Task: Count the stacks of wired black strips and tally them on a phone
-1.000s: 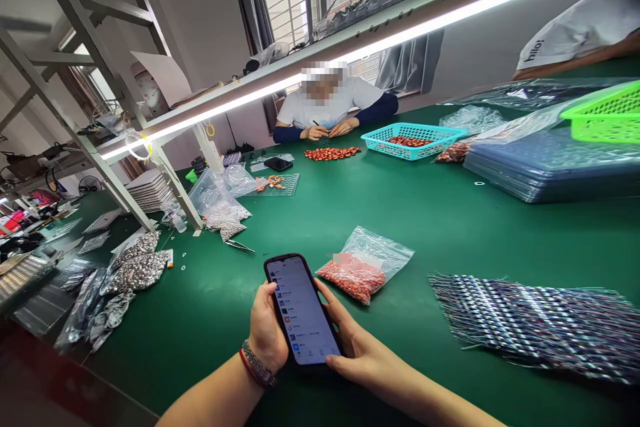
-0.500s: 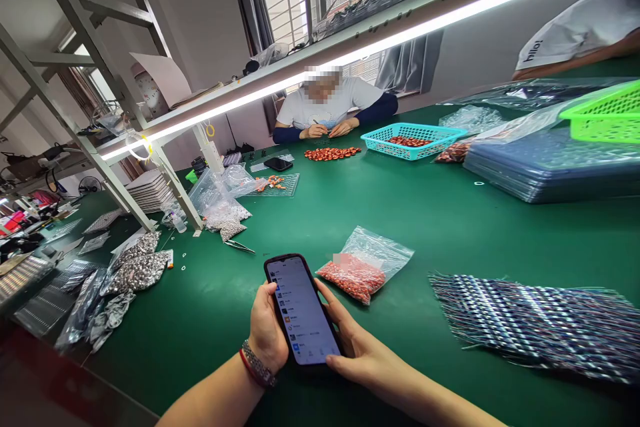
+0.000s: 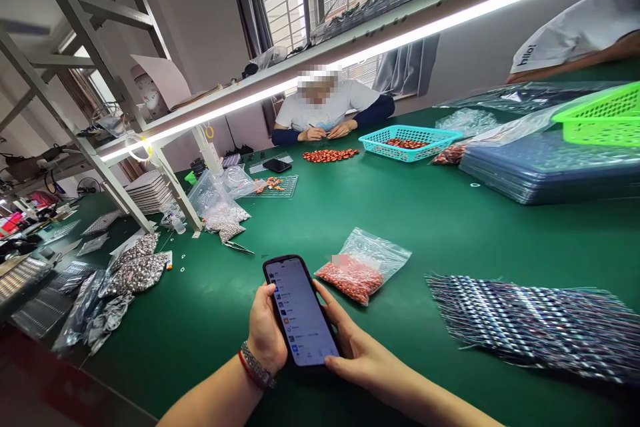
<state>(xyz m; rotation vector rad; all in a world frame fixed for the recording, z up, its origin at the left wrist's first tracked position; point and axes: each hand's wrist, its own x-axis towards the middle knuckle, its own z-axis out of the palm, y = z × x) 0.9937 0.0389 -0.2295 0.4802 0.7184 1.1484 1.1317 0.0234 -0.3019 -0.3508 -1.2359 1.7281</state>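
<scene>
A smartphone [image 3: 306, 320] with a lit screen and a dark case is held upright over the table between my two hands. The screen shows a list of rows with small icons. My left hand [image 3: 267, 330] grips its left edge, thumb on the side of the screen; a metal watch and red band circle that wrist. My right hand [image 3: 357, 350] closes on the right edge, thumb at the lower corner and fingers behind. Just beyond the phone lies a clear zip bag [image 3: 356, 277] partly filled with small orange-red pieces.
To the right lies a bundle of multicoloured wires [image 3: 535, 323]. Farther back are a blue basket [image 3: 413, 153], stacked clear trays [image 3: 520, 170] and a green basket [image 3: 600, 121]. Bags of metal parts [image 3: 137, 273] lie left. A person [image 3: 327, 113] sits opposite beneath a lit shelf.
Both hands keep their hold on the phone, and its screen list looks the same. The whole view has shifted very slightly.
</scene>
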